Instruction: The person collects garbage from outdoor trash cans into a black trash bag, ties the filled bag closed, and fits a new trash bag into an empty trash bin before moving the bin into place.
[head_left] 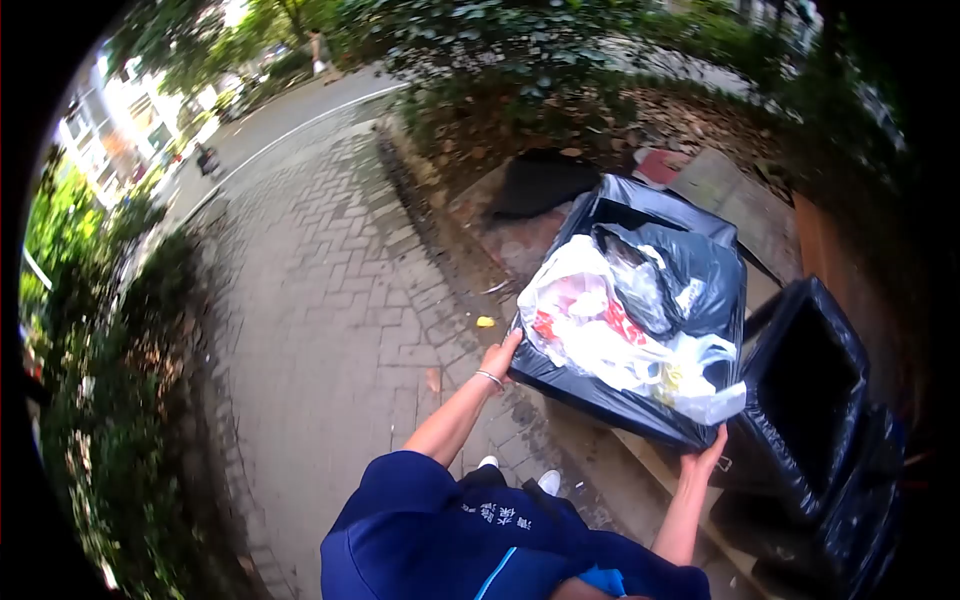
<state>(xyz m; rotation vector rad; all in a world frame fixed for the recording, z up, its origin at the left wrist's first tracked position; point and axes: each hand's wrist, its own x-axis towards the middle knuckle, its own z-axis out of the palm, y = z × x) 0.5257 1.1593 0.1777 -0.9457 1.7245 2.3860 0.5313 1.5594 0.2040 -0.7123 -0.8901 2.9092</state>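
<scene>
A square bin (612,405) lined with a black bag stands right of centre, full of rubbish. White plastic bags (590,335) with red patches lie at its near left, and a dark bag (700,265) fills its far right. My left hand (501,358) grips the bin's left corner, a bracelet at the wrist. At the near right corner, my right hand (708,452) holds the bin's edge; some of its fingers are hidden beneath the liner.
A second black-lined bin (808,385) with a dark, open top stands at the right. Brick paving (320,300) runs along the left, beside shrubs (110,430). A yellow scrap (486,322) lies near the kerb. A distant person (318,55) is at the top.
</scene>
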